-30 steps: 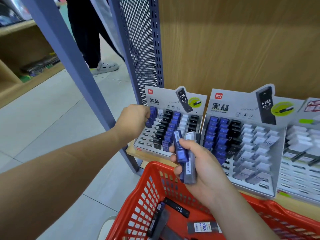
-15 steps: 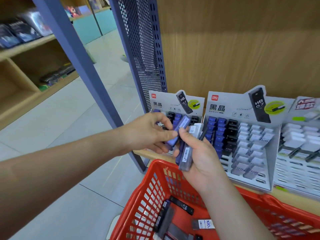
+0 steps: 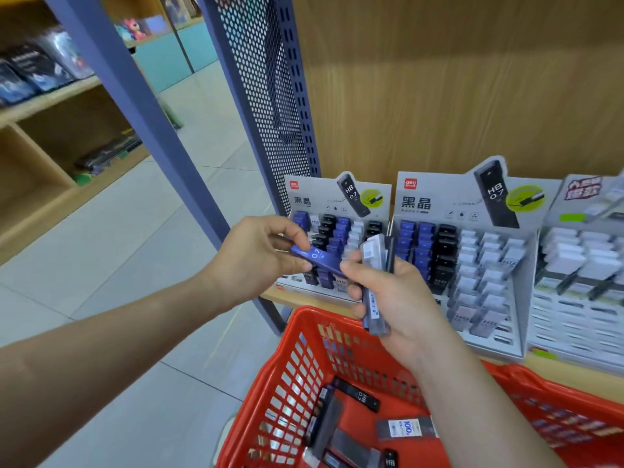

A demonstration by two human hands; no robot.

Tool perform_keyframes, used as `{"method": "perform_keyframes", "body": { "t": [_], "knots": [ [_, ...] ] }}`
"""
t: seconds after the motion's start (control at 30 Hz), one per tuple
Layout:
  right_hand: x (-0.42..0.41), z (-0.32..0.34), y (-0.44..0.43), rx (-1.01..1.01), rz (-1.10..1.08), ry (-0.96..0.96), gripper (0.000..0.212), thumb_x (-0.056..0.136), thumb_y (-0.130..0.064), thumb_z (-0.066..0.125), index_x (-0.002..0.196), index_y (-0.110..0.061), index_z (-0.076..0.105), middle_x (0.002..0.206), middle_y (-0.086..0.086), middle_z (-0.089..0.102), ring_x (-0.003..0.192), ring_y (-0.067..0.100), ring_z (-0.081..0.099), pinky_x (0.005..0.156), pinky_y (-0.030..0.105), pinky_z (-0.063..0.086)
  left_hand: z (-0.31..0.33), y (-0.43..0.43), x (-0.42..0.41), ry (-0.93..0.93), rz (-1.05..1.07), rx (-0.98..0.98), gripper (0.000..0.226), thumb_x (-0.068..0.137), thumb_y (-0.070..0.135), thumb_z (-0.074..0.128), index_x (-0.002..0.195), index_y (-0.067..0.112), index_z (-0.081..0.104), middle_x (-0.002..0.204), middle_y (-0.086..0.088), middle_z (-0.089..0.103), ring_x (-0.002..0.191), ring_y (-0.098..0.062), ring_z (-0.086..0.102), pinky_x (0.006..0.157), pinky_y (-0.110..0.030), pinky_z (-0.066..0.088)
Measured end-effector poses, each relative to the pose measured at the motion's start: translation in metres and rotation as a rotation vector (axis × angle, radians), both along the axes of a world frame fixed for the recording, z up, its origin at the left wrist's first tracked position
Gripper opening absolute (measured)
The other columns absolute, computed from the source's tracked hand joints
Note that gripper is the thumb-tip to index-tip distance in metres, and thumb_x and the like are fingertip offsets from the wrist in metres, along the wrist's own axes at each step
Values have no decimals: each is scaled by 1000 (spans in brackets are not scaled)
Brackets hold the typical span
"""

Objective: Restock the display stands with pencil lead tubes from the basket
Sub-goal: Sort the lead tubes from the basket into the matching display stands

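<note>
My left hand [image 3: 256, 261] pinches a blue lead tube [image 3: 317, 256] marked 0.7, held level in front of the left display stand [image 3: 337, 197]. My right hand [image 3: 395, 298] grips a bunch of grey and clear lead tubes [image 3: 373, 282] upright, its thumb touching the blue tube's right end. The left stand holds rows of blue, black and white tubes. A second stand [image 3: 449, 204] to its right holds blue, black and white tubes too. Below my hands the red basket [image 3: 297, 373] holds several loose tubes [image 3: 358, 396].
A third stand [image 3: 580, 265] with white tubes sits at the far right. All stands rest on a wooden shelf [image 3: 574, 369] with a wooden back panel. A blue perforated metal upright [image 3: 266, 96] flanks the left stand. Tiled floor and another wooden shelf unit [image 3: 50, 136] lie to the left.
My left hand left the left stand's slots, came to my right hand and took a blue tube from the bunch. The camera view tilted up slightly.
</note>
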State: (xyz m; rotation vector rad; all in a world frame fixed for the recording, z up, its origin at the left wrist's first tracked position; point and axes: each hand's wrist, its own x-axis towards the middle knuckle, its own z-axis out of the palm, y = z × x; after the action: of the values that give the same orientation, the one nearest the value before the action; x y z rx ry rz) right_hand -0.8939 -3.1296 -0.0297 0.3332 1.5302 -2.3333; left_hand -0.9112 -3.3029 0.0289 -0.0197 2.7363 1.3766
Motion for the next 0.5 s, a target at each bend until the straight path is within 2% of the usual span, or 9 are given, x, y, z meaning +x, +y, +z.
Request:
{"method": "perform_keyframes", "body": {
  "t": [0.13, 0.2, 0.23, 0.33, 0.4, 0.5],
  "knots": [
    [1, -6, -4, 46, -85, 63, 14, 89, -1, 67, 87, -13, 62, 58, 3, 54, 47, 16, 44, 44, 27, 40, 0, -5, -7, -86, 37, 232, 25, 78, -6, 71, 99, 8, 67, 97, -15, 72, 82, -28, 71, 80, -34, 58],
    [3, -8, -7, 53, -100, 78, 14, 89, 0, 67, 88, -13, 61, 56, 2, 54, 48, 16, 46, 44, 27, 42, 1, -7, -9, -179, 47, 345, 24, 81, -1, 69, 104, 4, 66, 91, -17, 72, 76, -25, 72, 74, -28, 59],
    [3, -8, -9, 50, -101, 81, 14, 89, 0, 68, 89, -12, 61, 57, 2, 54, 47, 15, 47, 44, 27, 43, 1, -7, -10, -204, 36, 324, 22, 82, 1, 69, 104, 3, 65, 86, -16, 72, 72, -22, 71, 70, -26, 59],
    [5, -7, -15, -20, -95, 33, 9, 90, -6, 68, 94, -12, 62, 66, 6, 60, 49, 15, 50, 44, 26, 44, 0, -9, -13, -171, 34, 216, 16, 82, 2, 70, 98, 2, 68, 77, -13, 72, 64, -17, 69, 63, -22, 58],
    [5, -6, -15, -135, -86, -58, 12, 90, -5, 66, 100, -11, 63, 81, 10, 67, 53, 14, 51, 44, 25, 44, 3, -14, -21, -60, 84, 122, 11, 83, 0, 69, 90, 8, 69, 74, -7, 71, 65, -16, 68, 66, -22, 58],
    [5, -4, -14, -344, -90, -161, 25, 88, 9, 55, 108, -5, 60, 93, 18, 73, 59, 17, 56, 47, 24, 47, 5, -22, -41, 169, 65, -320, 15, 86, 3, 65, 84, 18, 67, 72, 8, 67, 73, -16, 66, 74, -25, 53]
  ]
}}
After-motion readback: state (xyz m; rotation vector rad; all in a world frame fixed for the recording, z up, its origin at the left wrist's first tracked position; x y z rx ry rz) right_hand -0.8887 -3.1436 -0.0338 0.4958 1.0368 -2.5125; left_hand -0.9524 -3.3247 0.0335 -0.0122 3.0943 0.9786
